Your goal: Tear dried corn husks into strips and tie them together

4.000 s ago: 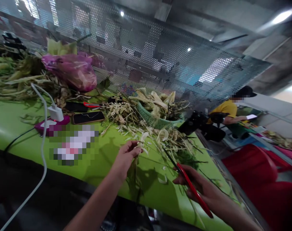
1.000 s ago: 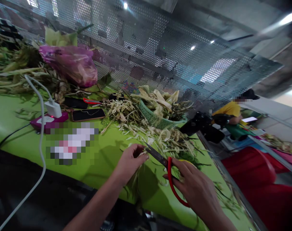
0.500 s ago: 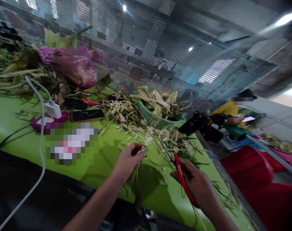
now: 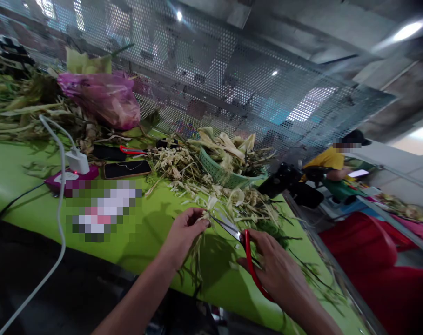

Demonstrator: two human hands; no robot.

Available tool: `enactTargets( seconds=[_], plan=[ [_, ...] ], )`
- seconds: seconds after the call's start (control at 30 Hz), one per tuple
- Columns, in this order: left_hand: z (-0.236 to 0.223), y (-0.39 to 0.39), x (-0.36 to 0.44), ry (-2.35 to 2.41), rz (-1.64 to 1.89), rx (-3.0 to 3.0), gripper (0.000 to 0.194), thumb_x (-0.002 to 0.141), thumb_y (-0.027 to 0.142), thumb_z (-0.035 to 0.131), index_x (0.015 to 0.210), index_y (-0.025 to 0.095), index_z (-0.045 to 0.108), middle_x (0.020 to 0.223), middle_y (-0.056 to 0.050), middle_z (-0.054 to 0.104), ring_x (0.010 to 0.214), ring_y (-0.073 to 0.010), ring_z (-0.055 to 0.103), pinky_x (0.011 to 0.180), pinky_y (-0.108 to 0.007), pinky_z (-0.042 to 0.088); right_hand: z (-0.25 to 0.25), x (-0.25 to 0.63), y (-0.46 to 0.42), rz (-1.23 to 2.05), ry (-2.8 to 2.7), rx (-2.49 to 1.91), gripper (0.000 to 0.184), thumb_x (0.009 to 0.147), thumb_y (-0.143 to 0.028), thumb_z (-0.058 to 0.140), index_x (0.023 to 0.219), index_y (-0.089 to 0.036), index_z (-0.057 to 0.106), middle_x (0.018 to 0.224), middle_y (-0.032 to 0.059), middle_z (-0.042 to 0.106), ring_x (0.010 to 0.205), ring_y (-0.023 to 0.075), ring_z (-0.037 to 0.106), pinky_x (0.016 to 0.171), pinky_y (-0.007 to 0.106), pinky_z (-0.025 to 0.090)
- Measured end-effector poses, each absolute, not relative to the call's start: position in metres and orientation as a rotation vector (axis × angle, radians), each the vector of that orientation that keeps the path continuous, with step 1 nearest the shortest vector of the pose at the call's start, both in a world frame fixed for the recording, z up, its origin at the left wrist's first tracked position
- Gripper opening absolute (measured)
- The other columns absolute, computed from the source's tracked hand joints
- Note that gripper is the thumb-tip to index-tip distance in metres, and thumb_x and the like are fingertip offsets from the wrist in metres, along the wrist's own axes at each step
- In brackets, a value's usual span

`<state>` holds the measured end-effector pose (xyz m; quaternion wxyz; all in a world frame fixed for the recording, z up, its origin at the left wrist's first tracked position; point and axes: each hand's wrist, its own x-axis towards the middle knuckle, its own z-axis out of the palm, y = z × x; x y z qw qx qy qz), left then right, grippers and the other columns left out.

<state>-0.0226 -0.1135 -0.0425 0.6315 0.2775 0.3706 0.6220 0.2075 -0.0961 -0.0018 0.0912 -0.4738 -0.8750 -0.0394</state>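
Over the green table (image 4: 155,232), my left hand (image 4: 188,232) pinches a bundle of pale dried plant strips (image 4: 196,251), whose long ends hang down below the fingers. A whitish tuft, like a small flower of folded husk (image 4: 211,203), sticks up above the fingertips. My right hand (image 4: 272,263) grips red-handled scissors (image 4: 249,265) by the loops. The scissor blades point left, with their tips at the bundle just beside my left fingertips. Whether the tips touch the strips is hard to make out.
Behind my hands are loose dried strips (image 4: 176,160) and a green basket (image 4: 214,168) of husks. At left lie a phone (image 4: 127,169), a purple power strip (image 4: 71,180) with a white cable, and a pink plastic bag (image 4: 103,95). A person in yellow (image 4: 325,160) sits at right.
My right hand has moved left and slightly up with the scissors, bringing the blade tips to the bundle. My left hand stays nearly in place.
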Motion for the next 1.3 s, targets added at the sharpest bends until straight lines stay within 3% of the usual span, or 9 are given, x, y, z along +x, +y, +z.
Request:
enactTargets(
  seconds=[0.2, 0.73, 0.83, 1.0, 1.13, 1.3],
  plan=[
    [-0.040, -0.113, -0.022, 0.845, 1.426, 0.638, 0.029, 0.069, 0.028, 0.070, 0.094, 0.015, 0.062, 0.091, -0.003, 0.063, 0.081, -0.0117, 0.056, 0.077, -0.022, 0.042, -0.003, 0.208, -0.094, -0.306, -2.583, -1.374, 0.041, 0.082, -0.044, 0.057, 0.118, -0.023, 0.053, 0.106, 0.0097, 0.064, 0.085, 0.0245, 0.064, 0.062, 0.031, 0.050],
    [-0.048, -0.111, -0.020, 0.888, 1.428, 0.810, 0.025, 0.070, 0.026, 0.069, 0.091, 0.015, 0.062, 0.091, -0.004, 0.062, 0.086, -0.0148, 0.055, 0.080, -0.026, 0.042, -0.013, 0.206, -0.096, -0.334, -2.579, -1.238, 0.041, 0.084, -0.041, 0.056, 0.120, -0.021, 0.054, 0.106, 0.0096, 0.067, 0.088, 0.0251, 0.067, 0.065, 0.031, 0.051],
    [-0.044, -0.112, -0.021, 0.918, 1.406, 0.776, 0.027, 0.070, 0.026, 0.069, 0.093, 0.016, 0.061, 0.091, -0.004, 0.061, 0.084, -0.0137, 0.055, 0.078, -0.025, 0.042, -0.012, 0.204, -0.098, -0.180, -2.516, -1.288, 0.035, 0.085, -0.041, 0.055, 0.114, -0.022, 0.058, 0.099, 0.0076, 0.070, 0.080, 0.0237, 0.068, 0.063, 0.029, 0.051],
    [-0.039, -0.113, -0.021, 0.935, 1.400, 0.735, 0.030, 0.070, 0.030, 0.068, 0.095, 0.015, 0.059, 0.091, -0.004, 0.059, 0.077, -0.0125, 0.055, 0.072, -0.025, 0.045, -0.010, 0.202, -0.096, 0.268, -2.250, -1.505, 0.034, 0.077, -0.044, 0.062, 0.103, -0.023, 0.061, 0.068, -0.0016, 0.065, 0.056, 0.0162, 0.060, 0.051, 0.023, 0.046],
    [-0.042, -0.113, -0.017, 1.046, 1.471, 0.894, 0.028, 0.077, 0.029, 0.061, 0.102, 0.017, 0.059, 0.092, -0.004, 0.058, 0.070, -0.0127, 0.055, 0.066, -0.027, 0.048, -0.006, 0.199, -0.092, 0.673, -2.002, -1.424, 0.037, 0.076, -0.042, 0.062, 0.107, -0.021, 0.057, 0.069, -0.0004, 0.060, 0.058, 0.0150, 0.056, 0.049, 0.023, 0.043],
    [-0.044, -0.118, -0.006, 1.366, 1.574, 1.421, 0.022, 0.081, 0.016, 0.051, 0.101, 0.021, 0.060, 0.097, -0.006, 0.060, 0.084, -0.0176, 0.056, 0.077, -0.029, 0.043, 0.006, 0.174, -0.092, 1.106, -1.659, -1.305, 0.041, 0.076, -0.043, 0.064, 0.110, -0.023, 0.050, 0.080, 0.0016, 0.062, 0.049, 0.0089, 0.046, 0.044, 0.021, 0.037]
  ],
)
